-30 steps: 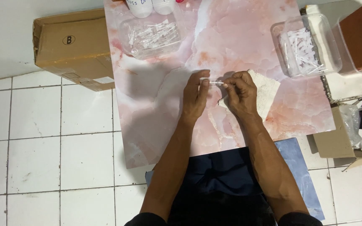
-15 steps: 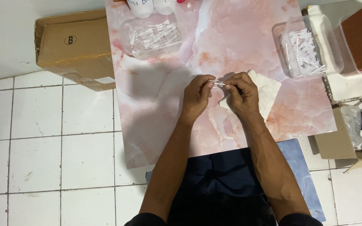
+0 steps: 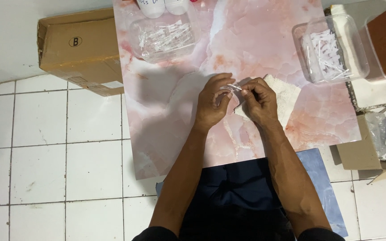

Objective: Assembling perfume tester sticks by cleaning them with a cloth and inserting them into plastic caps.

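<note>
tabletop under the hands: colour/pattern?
Pink marble-patterned tabletop with white veining and orange blotches; the head view shows it.

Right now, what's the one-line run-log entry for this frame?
left hand + right hand: pinching small clear tube | under hands: white cloth | table: two clear tubs

two clear plastic tubs, one cardboard box, two hands
</note>
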